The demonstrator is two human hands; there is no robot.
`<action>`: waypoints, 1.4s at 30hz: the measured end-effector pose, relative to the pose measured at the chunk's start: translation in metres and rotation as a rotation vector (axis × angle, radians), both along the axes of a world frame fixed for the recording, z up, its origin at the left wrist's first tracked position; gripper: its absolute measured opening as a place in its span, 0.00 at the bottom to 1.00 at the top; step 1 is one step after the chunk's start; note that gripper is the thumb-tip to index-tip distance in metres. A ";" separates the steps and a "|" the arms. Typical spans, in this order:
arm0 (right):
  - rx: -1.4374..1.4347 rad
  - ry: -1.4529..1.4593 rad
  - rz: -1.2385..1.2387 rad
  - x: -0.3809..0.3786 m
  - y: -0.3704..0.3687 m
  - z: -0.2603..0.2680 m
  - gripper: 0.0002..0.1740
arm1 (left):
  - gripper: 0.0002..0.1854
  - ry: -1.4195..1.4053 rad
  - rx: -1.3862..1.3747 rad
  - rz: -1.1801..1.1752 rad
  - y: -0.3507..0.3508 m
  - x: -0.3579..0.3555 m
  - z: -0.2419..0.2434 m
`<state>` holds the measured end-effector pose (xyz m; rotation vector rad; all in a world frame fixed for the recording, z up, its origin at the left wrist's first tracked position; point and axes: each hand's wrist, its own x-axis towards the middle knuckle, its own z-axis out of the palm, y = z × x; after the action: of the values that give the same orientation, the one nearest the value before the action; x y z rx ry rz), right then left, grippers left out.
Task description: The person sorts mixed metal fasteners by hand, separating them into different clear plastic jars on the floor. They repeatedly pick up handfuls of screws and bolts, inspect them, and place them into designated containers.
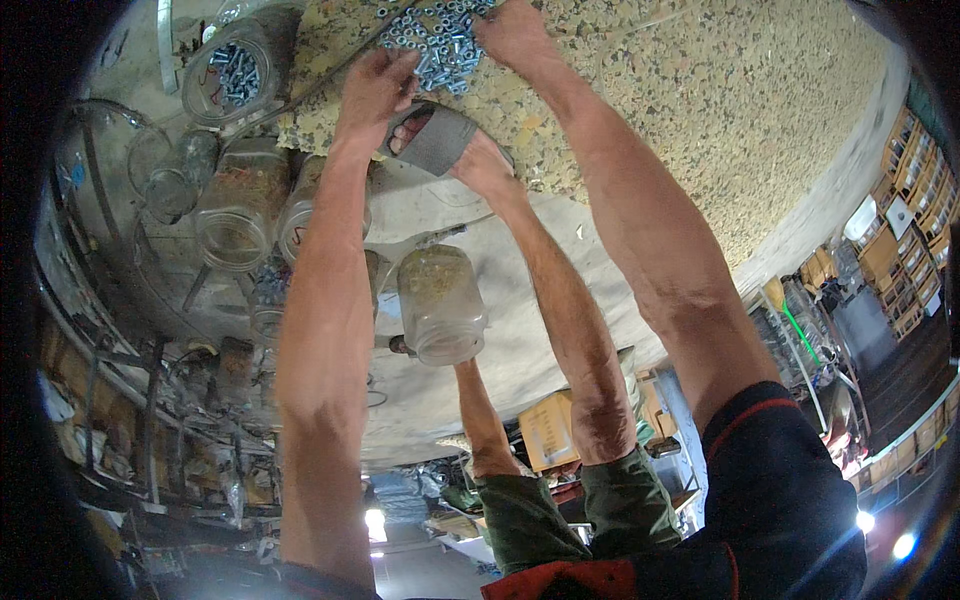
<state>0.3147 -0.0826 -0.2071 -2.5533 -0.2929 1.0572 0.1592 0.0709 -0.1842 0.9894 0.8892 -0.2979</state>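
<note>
A pile of shiny zinc-coloured bolts and nuts (450, 52) lies on a speckled rebonded-foam mat (660, 97) at the top of the view. My left hand (380, 84) is at the pile's left edge, palm down with fingers bent towards the pieces. At the right edge, my right hand (514, 31) touches the pile with its fingers curled in. Whether either hand pinches a bolt or nut is too blurred and hidden to tell. To the left, a transparent jar (225, 105) lies on its side with many bolts (236, 73) inside.
My foot in a grey slide sandal (439, 139) rests just below the pile. A transparent jar (442, 300) is on the concrete floor (420, 412) between my legs. More jars (240, 217) lie at left, near a metal-framed rack (154, 405). Cardboard boxes (911, 217) line the far right.
</note>
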 end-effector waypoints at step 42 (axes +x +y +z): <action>0.092 0.036 -0.108 -0.015 -0.024 0.011 0.18 | 0.04 -0.154 -0.347 0.484 0.007 -0.030 0.021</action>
<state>0.2997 -0.1067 -0.1961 -2.4369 -0.1867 1.0241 0.1294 0.0779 -0.1630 0.4494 0.8710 0.0383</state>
